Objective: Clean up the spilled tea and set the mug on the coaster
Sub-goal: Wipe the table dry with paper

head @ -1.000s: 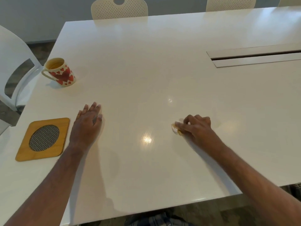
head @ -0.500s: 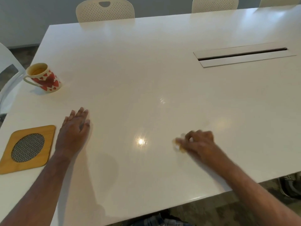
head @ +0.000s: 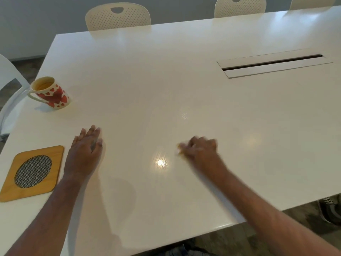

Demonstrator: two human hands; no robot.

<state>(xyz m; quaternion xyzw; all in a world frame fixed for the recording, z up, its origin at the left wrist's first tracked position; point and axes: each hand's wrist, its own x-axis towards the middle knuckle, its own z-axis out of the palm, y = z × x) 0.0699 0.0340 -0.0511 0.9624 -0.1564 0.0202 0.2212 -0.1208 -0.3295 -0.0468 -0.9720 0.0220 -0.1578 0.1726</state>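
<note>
A white mug with red hearts (head: 50, 93) stands upright at the table's left edge, a little tea in its bottom. Nearer me lies a square wooden coaster with a woven oval centre (head: 33, 172). My left hand (head: 84, 150) rests flat on the white table (head: 166, 71), fingers straight, just right of the coaster. My right hand (head: 200, 150), blurred, grips a small yellowish wad (head: 180, 149) against the tabletop in the middle; most of the wad is hidden under the fingers. I cannot make out any spilled tea on the glossy surface.
A long cable slot with a flap (head: 273, 63) is set into the table at the right. Perforated cream chairs (head: 118, 17) stand along the far side, and a white chair (head: 9, 84) at the left. The table's front edge runs close under my forearms.
My right hand with the wad has kept sliding over the tabletop and is now motion-blurred. The left hand stays flat in place. The camera view has shifted.
</note>
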